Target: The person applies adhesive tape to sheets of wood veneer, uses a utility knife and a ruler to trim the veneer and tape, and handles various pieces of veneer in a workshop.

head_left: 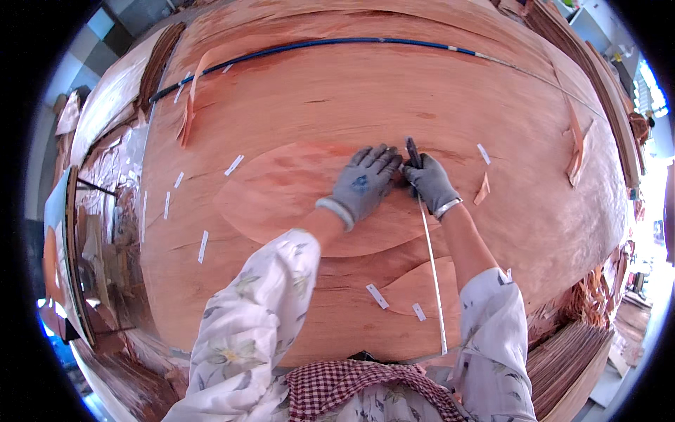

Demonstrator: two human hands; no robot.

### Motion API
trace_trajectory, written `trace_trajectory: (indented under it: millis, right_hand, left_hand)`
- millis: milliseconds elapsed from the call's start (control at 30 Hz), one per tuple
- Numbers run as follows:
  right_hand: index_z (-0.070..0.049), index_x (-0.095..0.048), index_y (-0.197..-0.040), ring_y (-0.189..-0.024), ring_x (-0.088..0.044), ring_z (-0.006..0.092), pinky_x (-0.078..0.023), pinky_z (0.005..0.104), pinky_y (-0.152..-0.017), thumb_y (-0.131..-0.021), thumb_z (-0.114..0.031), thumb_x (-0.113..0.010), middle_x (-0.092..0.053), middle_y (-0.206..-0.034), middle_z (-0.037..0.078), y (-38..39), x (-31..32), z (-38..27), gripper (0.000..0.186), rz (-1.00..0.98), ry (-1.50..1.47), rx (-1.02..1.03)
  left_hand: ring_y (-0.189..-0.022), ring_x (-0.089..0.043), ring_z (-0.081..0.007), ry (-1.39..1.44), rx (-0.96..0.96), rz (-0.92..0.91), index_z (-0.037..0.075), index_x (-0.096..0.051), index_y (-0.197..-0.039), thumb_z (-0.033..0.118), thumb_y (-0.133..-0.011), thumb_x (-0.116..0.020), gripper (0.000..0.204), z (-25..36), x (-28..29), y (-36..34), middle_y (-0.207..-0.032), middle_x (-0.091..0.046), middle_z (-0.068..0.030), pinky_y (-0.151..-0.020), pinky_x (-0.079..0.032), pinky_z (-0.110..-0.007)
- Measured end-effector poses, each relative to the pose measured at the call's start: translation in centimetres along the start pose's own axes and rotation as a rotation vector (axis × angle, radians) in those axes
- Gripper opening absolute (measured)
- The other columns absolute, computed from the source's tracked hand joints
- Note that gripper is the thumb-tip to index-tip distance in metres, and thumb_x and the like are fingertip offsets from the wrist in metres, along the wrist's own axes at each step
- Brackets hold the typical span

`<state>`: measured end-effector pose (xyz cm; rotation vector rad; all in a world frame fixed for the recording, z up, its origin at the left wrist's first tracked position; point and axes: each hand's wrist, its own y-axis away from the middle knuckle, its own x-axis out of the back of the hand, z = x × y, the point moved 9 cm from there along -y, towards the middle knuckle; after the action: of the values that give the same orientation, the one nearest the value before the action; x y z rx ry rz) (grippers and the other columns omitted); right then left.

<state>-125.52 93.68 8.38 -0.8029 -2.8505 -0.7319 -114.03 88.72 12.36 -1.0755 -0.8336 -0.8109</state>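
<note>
A large reddish-brown wood veneer sheet [351, 91] covers the worktable, with an oval veneer patch [281, 211] lying on it. My left hand [362, 184], in a grey glove, rests on the patch's upper right part, fingers stretched out and pressing nothing but the veneer. Close beside it, my gloved right hand [430, 181] is closed around a dark knife-like tool [412, 149], whose upper end points away from me. From under that hand a narrow white strip [433, 274] runs toward the table's near edge. The tool's lower end is hidden.
A long blue-and-white pole [316, 43] lies across the far side. Several short white tape pieces [203, 247] are scattered over the veneer. Loose veneer scraps [482, 189] lie to the right. Veneer stacks [573, 366] stand around the table; a second rounded veneer piece [415, 288] lies nearer me.
</note>
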Motion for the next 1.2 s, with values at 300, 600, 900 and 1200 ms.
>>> trace_trajectory:
  millis: [300, 600, 900, 1200]
  right_hand:
    - [0.001, -0.056, -0.092, -0.046, -0.056, 0.0141, -0.046, 0.0261, -0.041, -0.087, -0.015, -0.061, -0.060, -0.063, 0.009, 4.3, -0.4, 1.5, 0.018, -0.175, 0.018, -0.056]
    - [-0.001, -0.056, -0.105, -0.052, -0.056, 0.0096, -0.042, 0.0213, -0.043, -0.092, -0.020, -0.056, -0.064, -0.074, 0.008, 14.2, -7.5, 3.9, 0.023, -0.400, -0.183, -0.154]
    - [0.000, -0.047, -0.110, -0.059, -0.062, 0.0142, -0.047, 0.0263, -0.046, -0.087, -0.009, -0.057, -0.059, -0.083, 0.009, 14.6, -9.7, 5.1, 0.027, -0.401, 0.085, -0.166]
    - [0.001, -0.048, -0.101, -0.057, -0.061, 0.0156, -0.046, 0.0304, -0.043, -0.083, -0.009, -0.061, -0.059, -0.076, 0.012, 14.9, -9.5, 3.2, 0.024, -0.273, 0.357, 0.000]
  left_hand:
    - [-0.128, -0.041, -0.0243, -0.028, 0.007, -0.188, 0.018, -0.055, -0.127, 0.034, -0.086, -0.055, 0.044, 0.1, -1.6, -1.0, -0.137, -0.048, -0.0060, -0.107, -0.030, -0.042]
    - [-0.133, -0.035, -0.0308, -0.056, 0.063, -0.171, 0.011, -0.044, -0.135, 0.034, -0.087, -0.055, 0.055, -0.6, 4.6, 7.8, -0.144, -0.039, -0.0108, -0.110, -0.025, -0.047]
    - [-0.138, -0.028, -0.0289, -0.072, 0.289, -0.319, 0.008, -0.038, -0.140, 0.042, -0.085, -0.055, 0.067, 1.8, 7.6, 20.6, -0.147, -0.035, -0.0117, -0.114, -0.014, -0.047]
    - [-0.134, -0.035, -0.0225, 0.054, 0.219, -0.212, 0.016, -0.048, -0.133, 0.037, -0.084, -0.055, 0.054, 5.9, 5.0, 18.2, -0.141, -0.044, -0.0042, -0.112, -0.020, -0.048]
